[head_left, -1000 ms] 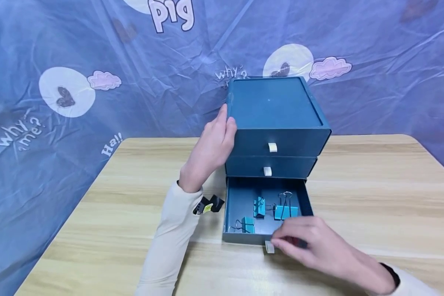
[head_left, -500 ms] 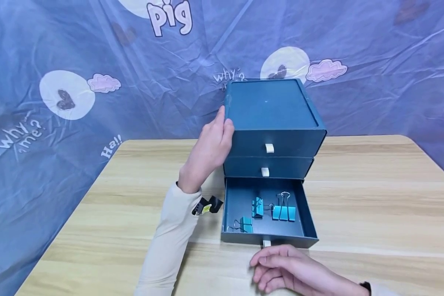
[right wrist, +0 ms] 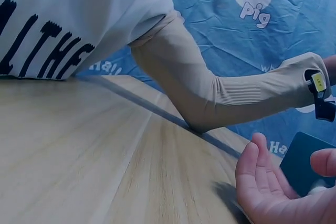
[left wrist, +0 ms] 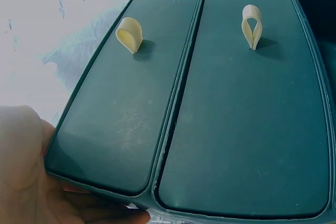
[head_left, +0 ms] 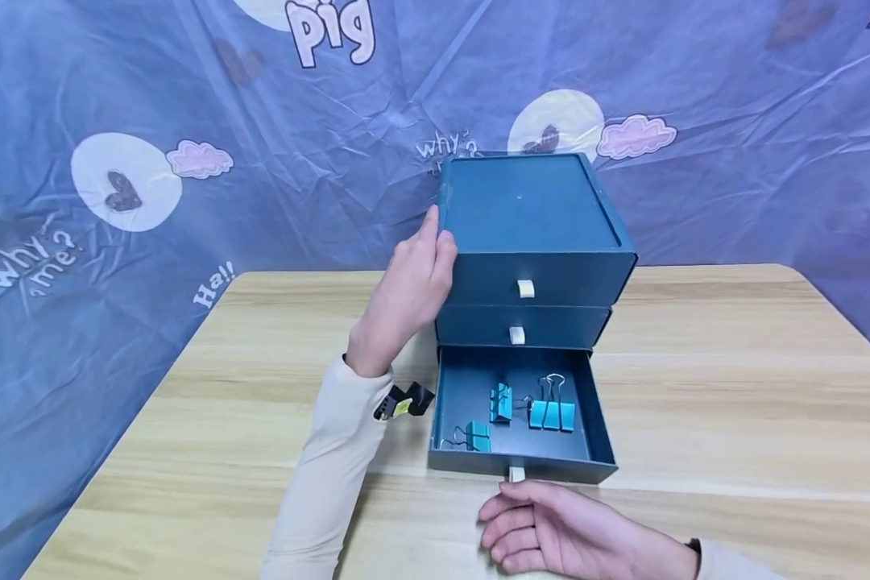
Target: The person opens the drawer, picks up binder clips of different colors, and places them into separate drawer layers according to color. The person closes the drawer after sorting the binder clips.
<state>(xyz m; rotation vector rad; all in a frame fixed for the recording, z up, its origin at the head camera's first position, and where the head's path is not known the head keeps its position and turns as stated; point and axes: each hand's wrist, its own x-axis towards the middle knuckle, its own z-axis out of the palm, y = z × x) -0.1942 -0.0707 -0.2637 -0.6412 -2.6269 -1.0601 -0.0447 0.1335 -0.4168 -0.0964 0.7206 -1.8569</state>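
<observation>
A dark blue cabinet [head_left: 529, 201] of three drawers stands on the table. My left hand [head_left: 413, 278] rests against its upper left side, fingers extended along the wall; in the left wrist view part of this hand [left wrist: 26, 171] shows beside the drawer fronts [left wrist: 247, 119]. The bottom drawer [head_left: 522, 466] is pulled out, with several teal binder clips [head_left: 551, 415] lying inside. Just in front of its white pull tab [head_left: 517, 474] is my right hand [head_left: 565, 528], palm turned up, fingers loosely bent and holding nothing. The right wrist view shows these relaxed fingers [right wrist: 252, 169] too.
The wooden table [head_left: 261, 346] spreads to both sides of the cabinet. Behind it hangs a blue printed cloth [head_left: 333, 161]. A black wrist strap device [head_left: 404, 400] sticks out from the left sleeve, close to the drawer's left wall. Two upper drawers are closed, each with a white tab [head_left: 525, 288].
My right hand has come away from the drawer's front edge, down and to the left, turning its palm up. The left hand and the pulled-out drawer stay where they were.
</observation>
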